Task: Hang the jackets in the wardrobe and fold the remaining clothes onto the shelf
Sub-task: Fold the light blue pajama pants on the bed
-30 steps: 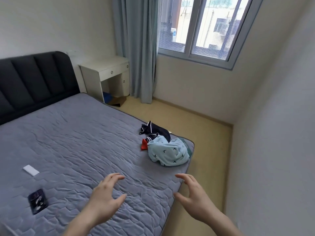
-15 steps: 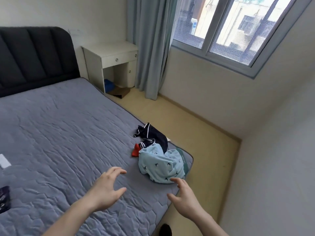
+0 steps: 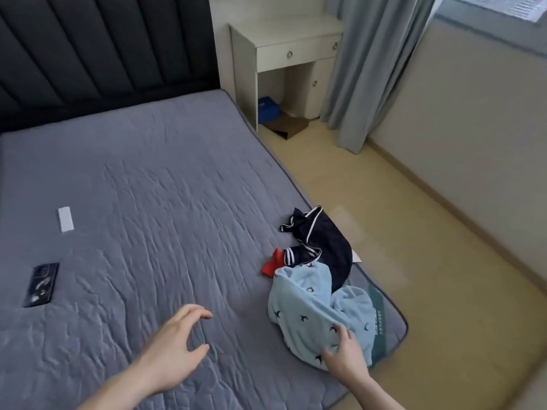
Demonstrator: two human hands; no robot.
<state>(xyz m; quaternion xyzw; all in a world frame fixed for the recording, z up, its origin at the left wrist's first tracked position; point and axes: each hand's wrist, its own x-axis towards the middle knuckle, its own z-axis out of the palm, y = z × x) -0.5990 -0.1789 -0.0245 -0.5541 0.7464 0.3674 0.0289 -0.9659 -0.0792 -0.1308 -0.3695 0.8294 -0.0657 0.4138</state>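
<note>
Partly, a red garment (image 3: 270,265) is hidden under two others; the right hand (image 3: 344,355) touches the blue one (image 3: 313,309), left hand (image 3: 174,347) open at 9 o'clock.

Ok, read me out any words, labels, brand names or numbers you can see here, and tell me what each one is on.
Nothing here can be read.
Green label at the mattress corner: a column of white characters, too small and blurred to read.
Dark packet on the mattress: pale markings, unreadable.
White card on the mattress: no visible text.
Blue box under the side table: no legible print.
</note>
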